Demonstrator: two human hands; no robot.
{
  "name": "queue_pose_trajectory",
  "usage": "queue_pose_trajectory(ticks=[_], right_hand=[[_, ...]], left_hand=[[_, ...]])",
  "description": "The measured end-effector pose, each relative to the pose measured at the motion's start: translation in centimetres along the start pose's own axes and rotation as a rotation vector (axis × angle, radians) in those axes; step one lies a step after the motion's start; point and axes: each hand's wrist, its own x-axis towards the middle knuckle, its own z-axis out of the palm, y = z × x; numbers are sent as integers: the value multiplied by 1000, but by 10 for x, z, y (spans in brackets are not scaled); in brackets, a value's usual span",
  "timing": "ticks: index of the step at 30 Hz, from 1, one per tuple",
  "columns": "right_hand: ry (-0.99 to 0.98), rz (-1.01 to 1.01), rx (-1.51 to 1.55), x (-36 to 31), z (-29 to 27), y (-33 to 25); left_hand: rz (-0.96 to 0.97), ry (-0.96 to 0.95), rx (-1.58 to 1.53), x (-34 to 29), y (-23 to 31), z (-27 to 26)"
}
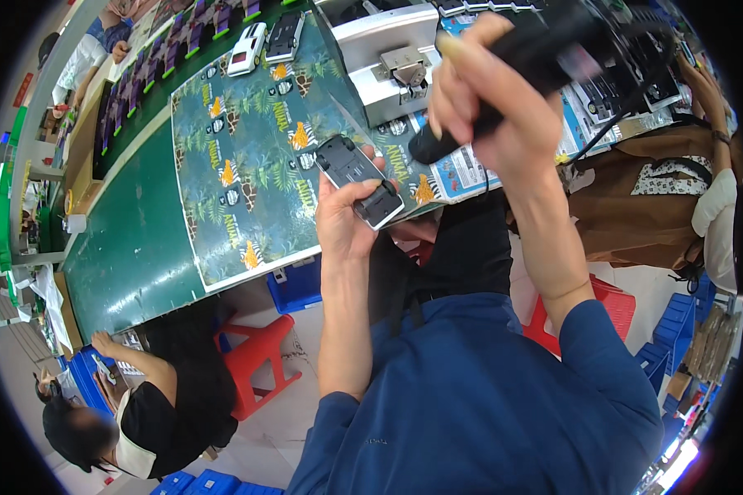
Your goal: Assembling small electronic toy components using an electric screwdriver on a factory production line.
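Note:
My left hand (347, 223) grips a toy car (348, 162), turned so its black underside faces up and its pale body rim shows around the edge. The thumb lies across the underside, just above the printed sheet at the table's near edge. Raised to the right, my right hand (512, 107) is wrapped round a black electric screwdriver (553, 49) with a cable. The tool is close to the camera and blurred; its working tip cannot be made out. Beyond the hands stands a silver metal fixture (380, 41) with a small clamp-like block.
A printed animal sheet (264, 177) covers part of the green table (132, 247). A white toy car (248, 51) and an overturned car (286, 37) lie at the back. Purple-and-green parts (149, 70) line the far left. Co-workers sit left and right; red stools (256, 363) stand below.

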Motion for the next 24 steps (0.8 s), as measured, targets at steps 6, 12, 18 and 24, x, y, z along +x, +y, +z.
queue_pose_trajectory(ticks=[6, 12, 18, 24], right_hand=[[8, 92, 179, -39, 20, 3], [-49, 147, -45, -46, 28, 15], [-114, 122, -186, -50, 25, 24], [-11, 126, -55, -55, 30, 28]], left_hand=[[-19, -20, -45, 4, 3, -4], [-52, -38, -66, 7, 3, -12], [-69, -21, -161, 10, -1, -10], [-125, 24, -235, 10, -3, -14]])
